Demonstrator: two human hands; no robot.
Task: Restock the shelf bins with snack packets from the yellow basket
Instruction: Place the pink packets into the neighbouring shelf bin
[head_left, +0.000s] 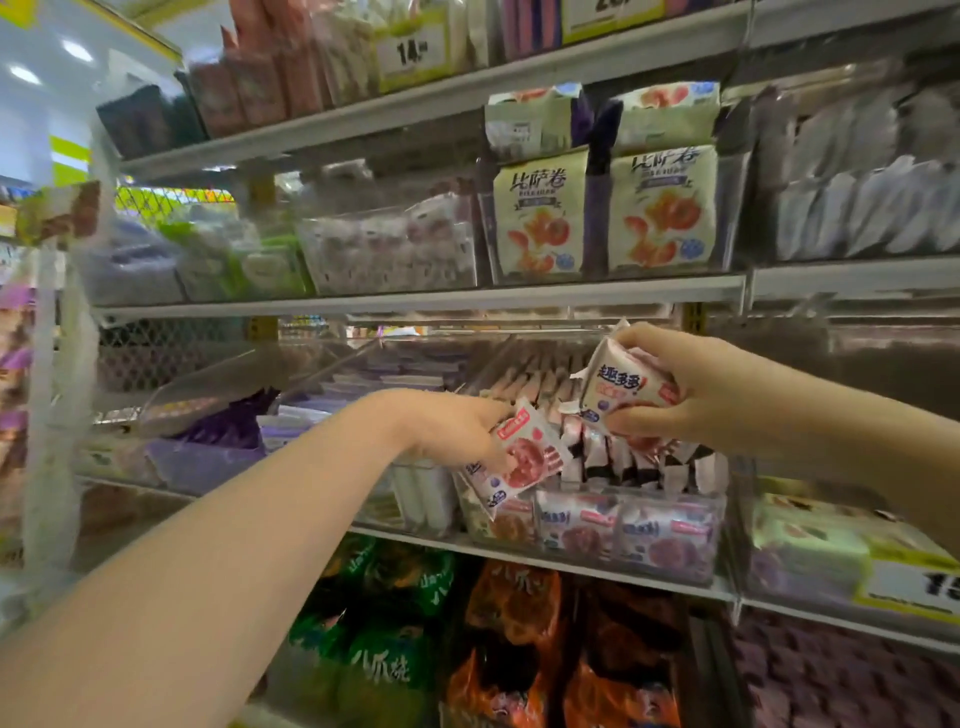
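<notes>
My left hand (457, 434) grips a white-and-pink snack packet (524, 460) at the left front corner of a clear shelf bin (670, 566). The packet is tilted, its lower end over the bin's rim. My right hand (691, 387) holds a second packet of the same kind (621, 384) just above the rows of packets standing in that bin. The bin is nearly full, with packets (582, 527) pressed flat against its front wall. The yellow basket is not in view.
The bin sits on the middle shelf (519, 558). Clear bins stand to its left (410, 499) and right (810, 545). Above, a shelf carries pizza-roll bags (540, 218). Green and orange bags (514, 613) fill the shelf below. A price tag (914, 584) hangs at the right.
</notes>
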